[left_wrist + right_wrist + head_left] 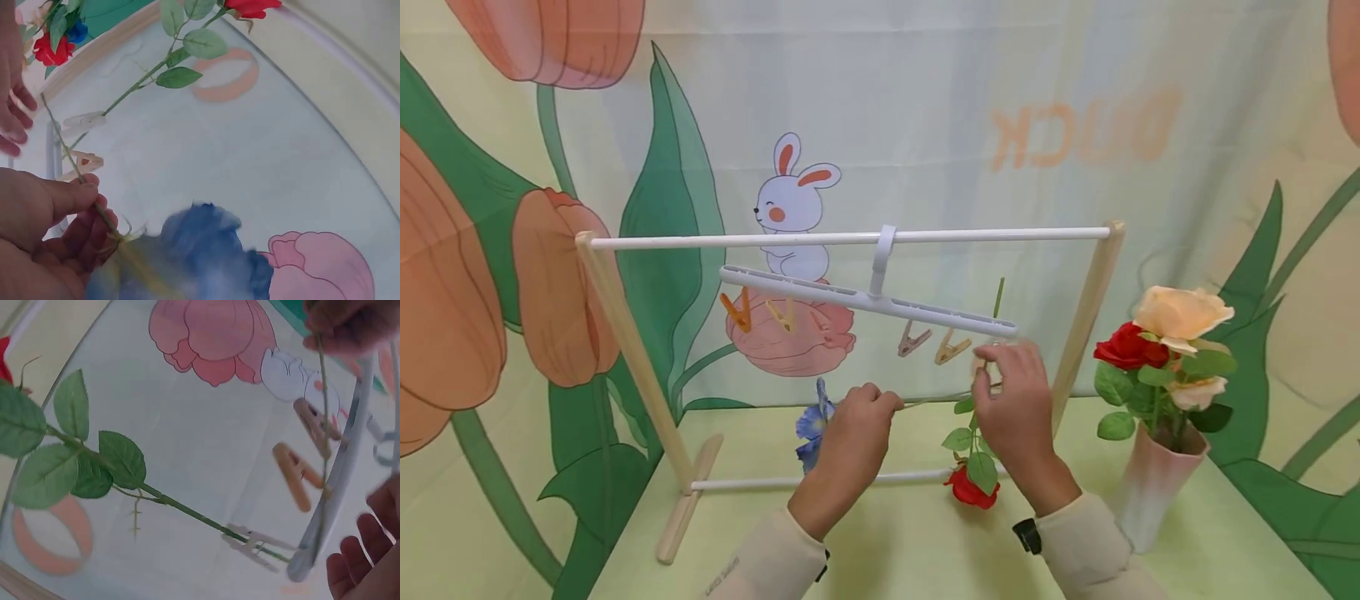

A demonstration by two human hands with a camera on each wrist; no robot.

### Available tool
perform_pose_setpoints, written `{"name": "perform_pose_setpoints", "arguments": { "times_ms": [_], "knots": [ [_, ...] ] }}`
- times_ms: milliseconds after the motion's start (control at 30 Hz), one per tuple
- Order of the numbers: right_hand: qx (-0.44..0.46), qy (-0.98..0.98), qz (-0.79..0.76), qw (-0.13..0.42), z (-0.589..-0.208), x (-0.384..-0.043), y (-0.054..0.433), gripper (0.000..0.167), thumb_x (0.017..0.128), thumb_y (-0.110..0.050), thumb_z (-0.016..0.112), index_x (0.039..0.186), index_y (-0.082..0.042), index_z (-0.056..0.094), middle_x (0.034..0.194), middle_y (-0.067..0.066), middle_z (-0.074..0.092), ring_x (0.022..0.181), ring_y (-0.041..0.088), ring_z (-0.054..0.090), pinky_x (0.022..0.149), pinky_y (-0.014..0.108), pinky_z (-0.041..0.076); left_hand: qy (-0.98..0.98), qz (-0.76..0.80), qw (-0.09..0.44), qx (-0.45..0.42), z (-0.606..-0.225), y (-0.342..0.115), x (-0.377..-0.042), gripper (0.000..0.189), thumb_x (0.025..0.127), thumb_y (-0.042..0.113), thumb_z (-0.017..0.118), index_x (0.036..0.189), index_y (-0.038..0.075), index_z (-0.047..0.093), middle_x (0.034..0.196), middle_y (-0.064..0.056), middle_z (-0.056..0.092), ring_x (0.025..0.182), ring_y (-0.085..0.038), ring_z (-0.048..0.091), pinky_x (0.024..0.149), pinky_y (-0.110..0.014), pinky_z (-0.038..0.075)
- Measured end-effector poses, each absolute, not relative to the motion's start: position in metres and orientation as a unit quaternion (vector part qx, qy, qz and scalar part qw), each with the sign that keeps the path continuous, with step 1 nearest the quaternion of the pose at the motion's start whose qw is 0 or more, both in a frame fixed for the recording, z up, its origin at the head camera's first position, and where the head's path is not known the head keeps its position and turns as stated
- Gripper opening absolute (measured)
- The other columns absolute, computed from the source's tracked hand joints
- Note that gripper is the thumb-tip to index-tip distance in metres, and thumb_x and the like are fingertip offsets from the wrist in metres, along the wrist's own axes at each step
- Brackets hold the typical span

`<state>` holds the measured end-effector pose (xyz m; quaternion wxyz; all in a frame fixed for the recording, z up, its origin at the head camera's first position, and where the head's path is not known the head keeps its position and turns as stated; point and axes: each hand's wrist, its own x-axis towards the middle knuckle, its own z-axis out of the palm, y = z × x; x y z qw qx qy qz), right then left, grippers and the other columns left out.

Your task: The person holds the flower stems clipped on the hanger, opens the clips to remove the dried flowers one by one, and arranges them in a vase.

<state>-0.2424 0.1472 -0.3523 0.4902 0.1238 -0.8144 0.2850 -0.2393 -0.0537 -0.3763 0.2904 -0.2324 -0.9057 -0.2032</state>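
Note:
My left hand (856,429) pinches the thin stem of a blue artificial flower (209,253) just behind its bloom. The bloom points left in the head view, and the stem runs right, toward my other hand. Loosely bent, the fingers of my right hand (1018,404) are beside the low end of a grey hanger (940,315), apart from the stem in the left wrist view. A red rose (972,487) hangs head down from that end, its stem in a pale clothespin (259,544). Nearby on the hanger are a mauve clothespin (913,339) and a tan clothespin (952,347).
The hanger hooks over a white rod (1000,236) between wooden posts (1086,321) and tilts down to the right. Orange (737,311), yellow (781,315) and pink clothespins hang at its left. A vase (1161,483) with roses stands at the right. Behind is a printed curtain (925,125).

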Motion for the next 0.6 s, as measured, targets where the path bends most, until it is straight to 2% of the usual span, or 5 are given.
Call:
{"name": "perform_pose_setpoints", "arguments": {
  "times_ms": [67, 167, 300, 600],
  "knots": [
    [0.176, -0.840, 0.213, 0.468, -0.355, -0.238, 0.142, 0.020, 0.084, 0.000, 0.074, 0.103, -0.003, 0.072, 0.098, 0.014, 0.071, 0.095, 0.035, 0.063, 0.084, 0.047, 0.053, -0.907, -0.184, 0.300, -0.232, -0.375, -0.053, -0.239, 0.020, 0.092, -0.004, 0.065, 0.098, 0.012, 0.075, 0.084, -0.005, 0.062, 0.078, -0.022, 0.059, 0.069, -0.035, 0.052],
    [0.219, -0.867, 0.130, 0.428, -0.361, -0.235, 0.135, 0.025, 0.079, -0.008, 0.085, 0.101, -0.009, 0.074, 0.096, 0.008, 0.071, 0.090, 0.029, 0.063, 0.078, 0.042, 0.054, -0.903, -0.150, 0.329, -0.233, -0.374, -0.050, -0.238, 0.018, 0.090, -0.004, 0.068, 0.095, 0.011, 0.075, 0.081, -0.005, 0.060, 0.074, -0.022, 0.056, 0.065, -0.034, 0.050],
    [0.245, -0.881, 0.074, 0.397, -0.370, -0.235, 0.128, 0.031, 0.074, -0.013, 0.092, 0.100, -0.013, 0.076, 0.094, 0.004, 0.072, 0.087, 0.024, 0.064, 0.074, 0.037, 0.055, -0.898, -0.103, 0.359, -0.232, -0.376, -0.045, -0.237, 0.013, 0.086, -0.002, 0.074, 0.087, 0.011, 0.074, 0.077, -0.005, 0.059, 0.071, -0.020, 0.054, 0.062, -0.032, 0.049],
    [0.266, -0.855, 0.065, 0.441, -0.389, -0.239, 0.123, 0.027, 0.070, -0.002, 0.090, 0.085, -0.016, 0.072, 0.079, 0.001, 0.067, 0.071, 0.022, 0.059, 0.063, 0.033, 0.051, -0.888, -0.071, 0.388, -0.237, -0.382, -0.039, -0.236, 0.015, 0.083, 0.000, 0.076, 0.081, 0.014, 0.072, 0.075, -0.002, 0.058, 0.070, -0.020, 0.054, 0.061, -0.031, 0.047]
  ]
}}
